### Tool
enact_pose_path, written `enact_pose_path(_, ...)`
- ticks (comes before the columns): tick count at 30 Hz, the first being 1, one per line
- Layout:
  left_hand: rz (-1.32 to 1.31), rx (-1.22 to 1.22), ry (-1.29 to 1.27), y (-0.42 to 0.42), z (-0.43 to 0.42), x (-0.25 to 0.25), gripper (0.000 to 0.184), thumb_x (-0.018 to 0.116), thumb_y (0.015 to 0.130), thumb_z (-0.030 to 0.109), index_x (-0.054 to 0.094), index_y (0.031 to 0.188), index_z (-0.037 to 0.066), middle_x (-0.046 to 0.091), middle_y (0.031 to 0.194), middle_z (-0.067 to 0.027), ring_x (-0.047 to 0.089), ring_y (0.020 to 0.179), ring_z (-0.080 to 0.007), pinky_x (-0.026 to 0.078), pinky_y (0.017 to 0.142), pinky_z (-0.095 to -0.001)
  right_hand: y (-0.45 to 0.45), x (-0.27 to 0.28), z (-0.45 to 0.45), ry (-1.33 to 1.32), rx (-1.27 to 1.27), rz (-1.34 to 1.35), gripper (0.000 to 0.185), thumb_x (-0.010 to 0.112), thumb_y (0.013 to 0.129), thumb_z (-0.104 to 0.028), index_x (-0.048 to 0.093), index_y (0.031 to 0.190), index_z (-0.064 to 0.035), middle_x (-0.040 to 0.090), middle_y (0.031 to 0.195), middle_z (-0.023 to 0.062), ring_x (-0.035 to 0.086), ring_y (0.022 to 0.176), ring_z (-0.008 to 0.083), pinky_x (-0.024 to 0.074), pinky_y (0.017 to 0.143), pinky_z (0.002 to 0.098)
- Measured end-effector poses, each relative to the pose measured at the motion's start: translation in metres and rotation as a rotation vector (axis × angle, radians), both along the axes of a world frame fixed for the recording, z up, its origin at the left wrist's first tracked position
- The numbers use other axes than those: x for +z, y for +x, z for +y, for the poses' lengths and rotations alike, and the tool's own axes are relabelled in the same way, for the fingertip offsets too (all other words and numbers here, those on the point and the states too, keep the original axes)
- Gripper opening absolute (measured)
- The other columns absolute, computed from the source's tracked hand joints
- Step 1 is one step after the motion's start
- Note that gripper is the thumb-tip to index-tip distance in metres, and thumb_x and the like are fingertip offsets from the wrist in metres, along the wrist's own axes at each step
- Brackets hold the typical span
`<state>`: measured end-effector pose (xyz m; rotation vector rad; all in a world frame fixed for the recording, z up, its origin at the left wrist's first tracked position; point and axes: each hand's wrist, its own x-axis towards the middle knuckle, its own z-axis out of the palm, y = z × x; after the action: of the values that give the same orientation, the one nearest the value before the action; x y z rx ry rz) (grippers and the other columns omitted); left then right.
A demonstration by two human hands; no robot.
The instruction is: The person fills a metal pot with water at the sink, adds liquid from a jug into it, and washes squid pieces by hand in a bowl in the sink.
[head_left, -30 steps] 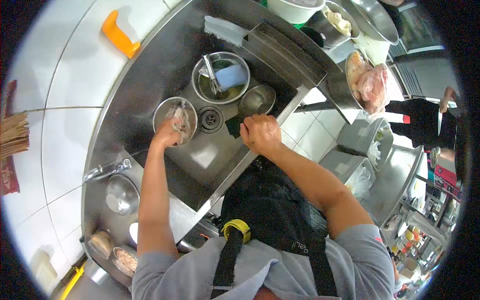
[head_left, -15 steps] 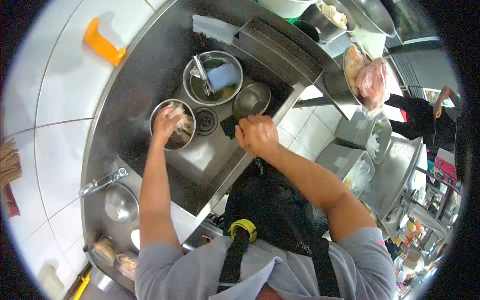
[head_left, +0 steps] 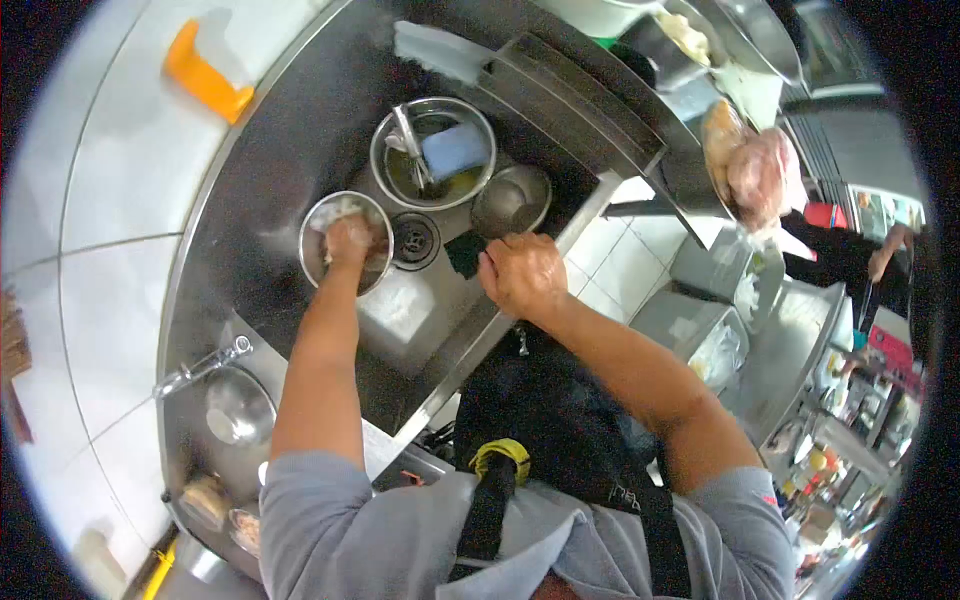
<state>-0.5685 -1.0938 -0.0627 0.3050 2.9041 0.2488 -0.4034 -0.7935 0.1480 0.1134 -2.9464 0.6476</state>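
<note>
Your left hand [head_left: 347,240] is down inside the left-hand bowl [head_left: 316,262], among pale pieces [head_left: 340,208]. Your fingers are mostly hidden there, so I cannot tell how wide they stand or whether they grip. The bowl sits on the floor of the sink [head_left: 400,350], just left of the drain [head_left: 414,240]. Your right hand [head_left: 525,278] is at the sink's front edge with its fingers curled in; whether they hold anything cannot be told.

Risks noted: no second hand steadies your bowl, so a hard push against one side could slide or tip it, and spilled pieces could reach the drain. A careless sweep of your right hand could knock the small bowl [head_left: 515,200] near it. A bump to the large bowl [head_left: 377,170] could dislodge the whisk [head_left: 408,140] leaning there.

Count in the sink: three bowls, one drain, one whisk, one blue block [head_left: 455,150], one dark pad [head_left: 463,255]. One further bowl [head_left: 240,405] sits beside one tap [head_left: 200,372]. The pale pieces are too blurred to count.
</note>
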Motion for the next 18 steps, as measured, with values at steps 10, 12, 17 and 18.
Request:
enact_pose_path(10, -0.345, -0.371, -0.318, 0.015, 0.01, 0.152, 0.058, 0.058, 0.086, 0.026, 0.042, 0.139, 0.012, 0.048, 0.133, -0.0254, 0.055, 0.113, -0.0421, 0.041, 0.1, -0.0491, 0.004, 0.0, 0.004, 0.001, -0.009, -0.015, 0.019, 0.063, 0.081, -0.024, 0.062, 0.07, -0.0081, 0.06, 0.068, 0.0101, 0.062, 0.069, 0.028, 0.0483, 0.067, 0.0423)
enact_pose_path(12, -0.186, -0.528, -0.417, 0.023, 0.008, 0.104, 0.058, 0.055, 0.088, 0.027, 0.039, 0.143, 0.019, 0.033, 0.148, -0.0223, 0.05, 0.123, -0.0387, 0.037, 0.104, -0.0507, 0.003, 0.0, 0.003, -0.007, -0.011, -0.034, 0.019, 0.063, 0.08, -0.024, 0.062, 0.07, -0.008, 0.06, 0.068, 0.0102, 0.062, 0.068, 0.0279, 0.0485, 0.066, 0.0424)
enact_pose_path(17, -0.361, -0.26, -0.478, -0.01, 0.02, 0.031, 0.027, 0.051, 0.09, 0.026, 0.07, 0.103, 0.01, 0.067, 0.109, -0.017, 0.066, 0.1, -0.0293, 0.052, 0.082, -0.0459, 0.006, -0.001, -0.006, -0.011, -0.027, -0.074, 0.02, 0.063, 0.08, -0.024, 0.062, 0.069, -0.0077, 0.06, 0.068, 0.0106, 0.061, 0.066, 0.0278, 0.0492, 0.065, 0.0421)
enact_pose_path(18, -0.156, -0.104, -0.405, -0.031, -0.037, -0.071, 0.025, 0.057, 0.087, 0.031, 0.07, 0.091, 0.01, 0.069, 0.088, -0.0155, 0.067, 0.084, -0.031, 0.052, 0.076, -0.0468, 0.003, -0.002, -0.003, -0.003, -0.017, -0.061, 0.02, 0.063, 0.08, -0.023, 0.062, 0.069, -0.0075, 0.061, 0.068, 0.0106, 0.061, 0.066, 0.0279, 0.0494, 0.065, 0.0419)
